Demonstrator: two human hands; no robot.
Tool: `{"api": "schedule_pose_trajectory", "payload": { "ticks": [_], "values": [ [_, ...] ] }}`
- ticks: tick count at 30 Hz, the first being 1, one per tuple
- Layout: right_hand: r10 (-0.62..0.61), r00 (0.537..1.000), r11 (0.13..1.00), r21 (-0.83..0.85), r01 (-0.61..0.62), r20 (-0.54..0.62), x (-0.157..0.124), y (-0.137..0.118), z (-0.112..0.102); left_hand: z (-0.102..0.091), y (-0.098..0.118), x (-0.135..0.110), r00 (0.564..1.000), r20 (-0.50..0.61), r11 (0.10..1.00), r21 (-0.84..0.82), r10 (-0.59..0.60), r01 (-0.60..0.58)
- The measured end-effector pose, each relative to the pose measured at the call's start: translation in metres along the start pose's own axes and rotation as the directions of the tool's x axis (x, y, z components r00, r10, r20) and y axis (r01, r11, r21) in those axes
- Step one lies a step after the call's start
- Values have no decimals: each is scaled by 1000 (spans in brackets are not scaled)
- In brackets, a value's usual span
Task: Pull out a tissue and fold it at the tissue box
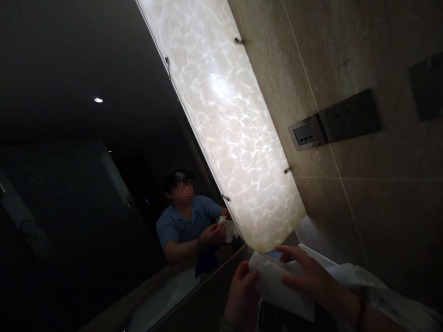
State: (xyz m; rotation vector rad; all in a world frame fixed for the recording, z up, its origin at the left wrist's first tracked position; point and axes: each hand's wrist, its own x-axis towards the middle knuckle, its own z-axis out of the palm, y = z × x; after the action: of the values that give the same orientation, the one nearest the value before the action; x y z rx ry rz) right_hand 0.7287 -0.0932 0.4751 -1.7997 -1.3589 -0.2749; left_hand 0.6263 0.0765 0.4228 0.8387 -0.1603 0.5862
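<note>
A white sheet of paper or thin tissue is between my two hands, low in the view. My left hand pinches its left edge between thumb and fingers. My right hand is at the upper right of the sheet, thumb across its face and index finger reaching over the top edge; the other fingers are partly hidden. Just behind the top edge shows a small bluish flat patch, too covered to name. Below the sheet is a dark box-like thing, mostly in shadow.
A lit, marble-patterned panel runs down beside a large mirror, which reflects a person in a blue shirt. Dark sockets sit on the tiled wall. White cloth lies at right. A sink appears in the mirror.
</note>
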Motion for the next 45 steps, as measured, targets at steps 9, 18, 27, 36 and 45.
{"api": "schedule_pose_trajectory", "payload": {
  "ticks": [9, 18, 27, 36, 45],
  "values": [
    [-29, 986, 1000, -12, 27, -166, 0, -2, 13, 26, 17, -17, 999, 0, 993, 106, -43, 43],
    [52, 998, 998, 46, -50, -34, -17, -37, 8, 24, 12, -23, 945, -86, 805, 552, 315, -218],
    [-47, 998, 997, -55, 49, 36, -18, -44, -12, 60, 35, -42, 960, 269, 45, 961, 73, -272],
    [88, 994, 977, -199, -73, 65, -31, -31, -17, 63, 33, -32, 963, 264, -7, 964, 48, -264],
    [-40, 997, 946, -318, 58, 64, -15, -44, -18, 79, 38, -33, 976, 217, -203, 957, 30, -207]
  ]
}}
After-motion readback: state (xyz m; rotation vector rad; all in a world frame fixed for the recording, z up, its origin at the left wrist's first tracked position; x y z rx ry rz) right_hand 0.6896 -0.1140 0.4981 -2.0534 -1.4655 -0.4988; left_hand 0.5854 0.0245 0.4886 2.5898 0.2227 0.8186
